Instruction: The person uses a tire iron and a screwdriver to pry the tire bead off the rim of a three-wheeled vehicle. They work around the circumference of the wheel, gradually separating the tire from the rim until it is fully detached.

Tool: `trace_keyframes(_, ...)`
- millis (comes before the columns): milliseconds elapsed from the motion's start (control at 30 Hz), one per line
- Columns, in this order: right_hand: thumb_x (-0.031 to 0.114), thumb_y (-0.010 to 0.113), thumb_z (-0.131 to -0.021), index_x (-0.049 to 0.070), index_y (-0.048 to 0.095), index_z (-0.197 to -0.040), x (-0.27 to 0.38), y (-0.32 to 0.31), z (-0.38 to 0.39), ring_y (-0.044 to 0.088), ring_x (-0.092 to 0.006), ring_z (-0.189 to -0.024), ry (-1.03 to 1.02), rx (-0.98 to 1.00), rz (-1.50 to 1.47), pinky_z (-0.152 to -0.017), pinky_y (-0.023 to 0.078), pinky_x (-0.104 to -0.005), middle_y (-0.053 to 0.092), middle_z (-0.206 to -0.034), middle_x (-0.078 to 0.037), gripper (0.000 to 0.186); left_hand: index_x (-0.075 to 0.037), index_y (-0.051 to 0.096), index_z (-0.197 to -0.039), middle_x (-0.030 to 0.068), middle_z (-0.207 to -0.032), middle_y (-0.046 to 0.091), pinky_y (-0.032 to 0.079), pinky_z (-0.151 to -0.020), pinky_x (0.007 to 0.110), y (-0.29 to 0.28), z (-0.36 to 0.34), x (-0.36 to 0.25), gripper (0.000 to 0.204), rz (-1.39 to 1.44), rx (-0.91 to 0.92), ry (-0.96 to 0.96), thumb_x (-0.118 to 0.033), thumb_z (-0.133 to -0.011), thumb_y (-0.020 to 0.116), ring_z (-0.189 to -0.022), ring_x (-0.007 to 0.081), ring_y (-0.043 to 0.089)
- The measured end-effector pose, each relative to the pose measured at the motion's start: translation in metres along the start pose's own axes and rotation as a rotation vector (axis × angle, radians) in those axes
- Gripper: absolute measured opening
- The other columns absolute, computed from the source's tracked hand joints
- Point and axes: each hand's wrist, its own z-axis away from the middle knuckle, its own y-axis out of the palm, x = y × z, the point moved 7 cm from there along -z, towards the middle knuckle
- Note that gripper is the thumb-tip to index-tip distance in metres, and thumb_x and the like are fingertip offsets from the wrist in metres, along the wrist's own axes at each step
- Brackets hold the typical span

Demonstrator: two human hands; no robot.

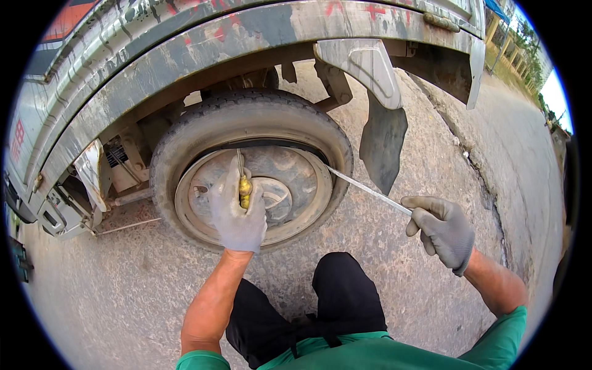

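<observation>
My left hand (240,209), in a grey glove, is closed on a yellow-handled tool (245,192), its thin metal shaft pointing up over the wheel's steel rim (290,176). My right hand (436,229), also gloved, grips the near end of a long metal bar (374,191). The bar's far tip reaches the right side of the wheel, between tyre and rim. The worn tyre (250,111) has a dark gap along the upper inside edge, beside the rim.
A weathered white truck body (111,61) arches over the wheel, with a hanging bracket (364,68) and dark mud flap (382,142) at right. Cracked concrete ground (431,160) surrounds my knees (342,290). A road edge with greenery and posts lies at upper right.
</observation>
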Motion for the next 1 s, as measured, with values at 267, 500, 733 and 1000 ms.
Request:
trace_keyframes(267, 0.011, 0.056, -0.101, -0.005, 0.068, -0.123, 0.021, -0.036, -0.042, 0.047, -0.0045, -0.045, -0.022, 0.122, 0.136, -0.041, 0.036, -0.0209, 0.070, -0.076, -0.008, 0.029, -0.001, 0.063, -0.137, 0.0098, -0.107, 0.067, 0.049, -0.088, 0.037, 0.001, 0.004, 0.000, 0.050, -0.056, -0.028, 0.033, -0.007, -0.089, 0.074, -0.095, 0.0239, 0.059)
trace_keyframes(500, 0.015, 0.056, -0.102, -0.005, 0.057, -0.138, 0.011, 0.010, 0.010, 0.041, -0.0043, -0.046, 0.107, 0.231, -0.277, -0.043, 0.032, -0.0212, 0.066, -0.085, -0.005, 0.041, -0.001, 0.061, -0.140, 0.0133, -0.112, 0.067, 0.048, -0.093, 0.039, -0.002, 0.003, 0.004, 0.056, -0.052, -0.004, -0.028, -0.006, -0.086, 0.073, -0.100, 0.0273, 0.060)
trace_keyframes(733, 0.012, 0.053, -0.102, -0.013, 0.037, -0.149, -0.015, 0.052, 0.038, 0.042, -0.0036, -0.050, 0.100, 0.170, -0.466, -0.044, 0.032, -0.0188, 0.058, -0.082, -0.003, 0.056, -0.002, 0.063, -0.139, 0.0106, -0.112, 0.065, 0.049, -0.093, 0.036, 0.000, 0.007, 0.004, 0.051, -0.054, -0.020, -0.033, -0.008, -0.089, 0.074, -0.102, 0.0233, 0.060)
trace_keyframes(1000, 0.008, 0.047, -0.105, -0.009, 0.038, -0.151, -0.029, 0.109, 0.066, 0.048, -0.0027, -0.054, -0.027, 0.029, -0.755, -0.045, 0.038, -0.0172, 0.061, -0.087, -0.006, 0.050, -0.002, 0.059, -0.142, 0.0123, -0.115, 0.064, 0.047, -0.097, 0.039, 0.001, 0.014, 0.010, 0.056, 0.002, -0.058, -0.103, -0.006, -0.088, 0.072, -0.105, 0.0264, 0.058)
